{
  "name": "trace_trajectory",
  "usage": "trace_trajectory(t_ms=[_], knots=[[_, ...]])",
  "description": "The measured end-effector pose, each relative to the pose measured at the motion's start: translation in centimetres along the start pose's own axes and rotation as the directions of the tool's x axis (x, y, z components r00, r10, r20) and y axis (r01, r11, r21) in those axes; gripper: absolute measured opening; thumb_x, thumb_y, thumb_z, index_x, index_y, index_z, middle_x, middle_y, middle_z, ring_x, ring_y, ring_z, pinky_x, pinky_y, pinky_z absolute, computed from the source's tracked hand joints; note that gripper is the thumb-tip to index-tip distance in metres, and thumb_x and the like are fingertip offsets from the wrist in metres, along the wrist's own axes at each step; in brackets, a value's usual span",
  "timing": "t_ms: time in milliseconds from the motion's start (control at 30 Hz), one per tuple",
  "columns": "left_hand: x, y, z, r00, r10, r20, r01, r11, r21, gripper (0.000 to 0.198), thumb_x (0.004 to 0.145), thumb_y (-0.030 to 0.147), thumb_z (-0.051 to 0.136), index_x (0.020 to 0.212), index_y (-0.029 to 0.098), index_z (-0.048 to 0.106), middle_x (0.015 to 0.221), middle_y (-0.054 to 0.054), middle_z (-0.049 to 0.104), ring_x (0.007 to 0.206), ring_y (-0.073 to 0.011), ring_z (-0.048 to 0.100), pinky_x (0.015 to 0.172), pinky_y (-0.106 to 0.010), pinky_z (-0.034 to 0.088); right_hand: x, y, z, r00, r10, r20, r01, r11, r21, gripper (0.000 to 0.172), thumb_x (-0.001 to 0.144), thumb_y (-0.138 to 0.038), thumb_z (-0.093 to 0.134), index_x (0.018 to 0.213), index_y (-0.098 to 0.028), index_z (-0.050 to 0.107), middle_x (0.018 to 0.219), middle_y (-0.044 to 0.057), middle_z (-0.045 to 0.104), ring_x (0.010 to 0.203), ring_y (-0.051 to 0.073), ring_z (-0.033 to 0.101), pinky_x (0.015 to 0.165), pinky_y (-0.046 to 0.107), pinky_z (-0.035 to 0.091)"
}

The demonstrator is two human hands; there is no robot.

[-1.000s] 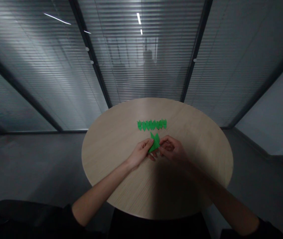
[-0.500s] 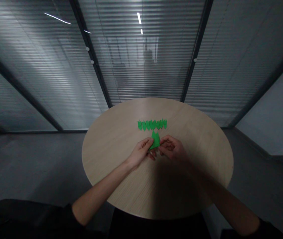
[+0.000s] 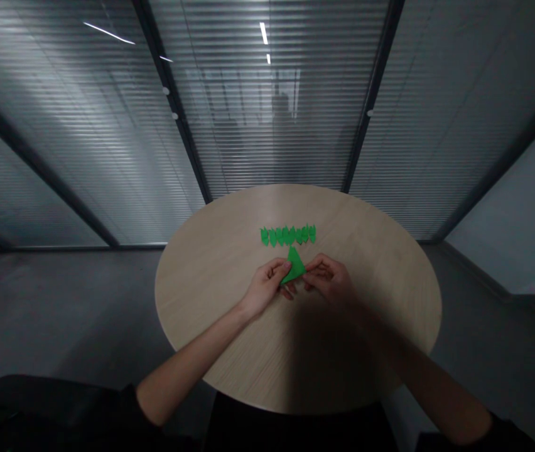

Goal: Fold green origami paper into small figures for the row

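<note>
Through the head camera I view a round, pale wood-grained table (image 3: pixel 211 263). Slatted blinds (image 3: pixel 248 157) between dark frames (image 3: pixel 359 125) rise beyond the table's far edge; grey floor (image 3: pixel 74 301) extends to its left, and a plain wall (image 3: pixel 526 232) stands to its right. A broad shadow (image 3: pixel 328 364) covers part of the table's near half. Above the table's middle, I see the left hand (image 3: pixel 268 277) pinching 1 green sheet (image 3: pixel 294 266) between thumb and fingers. The right hand (image 3: pixel 331 277), fingers curled, meets the sheet's corner nearest the table's right side; whether it pinches or merely touches, I cannot tell. The sheet appears as a bright green triangle, 1 point towards the table's far edge. Nearer that edge lies 1 row of small green pieces (image 3: pixel 286 236), pointed at their tips.
</note>
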State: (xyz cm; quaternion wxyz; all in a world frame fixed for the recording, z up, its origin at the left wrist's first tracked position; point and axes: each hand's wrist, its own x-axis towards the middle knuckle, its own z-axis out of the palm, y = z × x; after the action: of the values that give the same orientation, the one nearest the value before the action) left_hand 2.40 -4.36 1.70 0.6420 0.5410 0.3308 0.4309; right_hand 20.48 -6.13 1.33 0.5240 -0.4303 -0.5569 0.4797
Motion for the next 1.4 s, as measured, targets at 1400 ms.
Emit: trace_trajectory(t_ms=[1400], knots=[[0.2, -0.1, 0.2, 0.975, 0.104, -0.196, -0.115, 0.992, -0.046, 0.048, 0.063, 0.040, 0.090, 0.092, 0.013, 0.062, 0.068, -0.001, 0.071, 0.054, -0.0118, 0.065, 0.056, -0.023, 0.053, 0.6, 0.9, 0.1, 0.967, 0.166, 0.191, -0.183, 0.980, 0.074, 0.033, 0.066, -0.045, 0.087, 0.079, -0.018, 0.071, 0.066, 0.000, 0.067, 0.054, 0.012, 0.059, 0.056, 0.028, 0.051]])
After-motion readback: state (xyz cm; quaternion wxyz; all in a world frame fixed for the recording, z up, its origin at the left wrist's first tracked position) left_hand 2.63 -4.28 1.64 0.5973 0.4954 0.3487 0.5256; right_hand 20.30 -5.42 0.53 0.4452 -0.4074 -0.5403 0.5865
